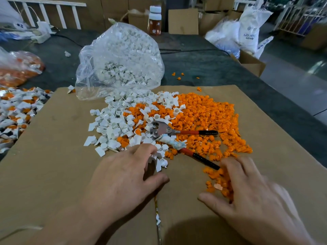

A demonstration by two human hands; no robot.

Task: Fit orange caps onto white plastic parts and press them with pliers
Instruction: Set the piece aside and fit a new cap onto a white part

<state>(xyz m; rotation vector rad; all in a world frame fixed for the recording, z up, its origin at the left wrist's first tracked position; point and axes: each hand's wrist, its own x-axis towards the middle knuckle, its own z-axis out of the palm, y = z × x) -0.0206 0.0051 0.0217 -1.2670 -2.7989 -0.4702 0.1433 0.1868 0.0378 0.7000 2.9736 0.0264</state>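
A heap of white plastic parts [115, 124] and a heap of orange caps [203, 117] lie side by side on a brown cardboard sheet [58, 156]. Pliers [164, 129] with red and black handles rest on the heaps, handles spread apart. My left hand [123, 175] reaches into the near edge of the white parts, its fingertips curled among a few of them [160, 160]. My right hand [247, 191], blurred, lies spread over a small cluster of orange caps [214, 175] beside the nearer pliers handle.
A clear bag of white parts [120, 57] stands behind the heaps. Assembled white-and-orange pieces [17, 112] pile at the left edge, with a bag of orange pieces [16, 68] beyond. A bottle [155, 20], cardboard boxes [183, 21] and white sacks [247, 29] sit at the back.
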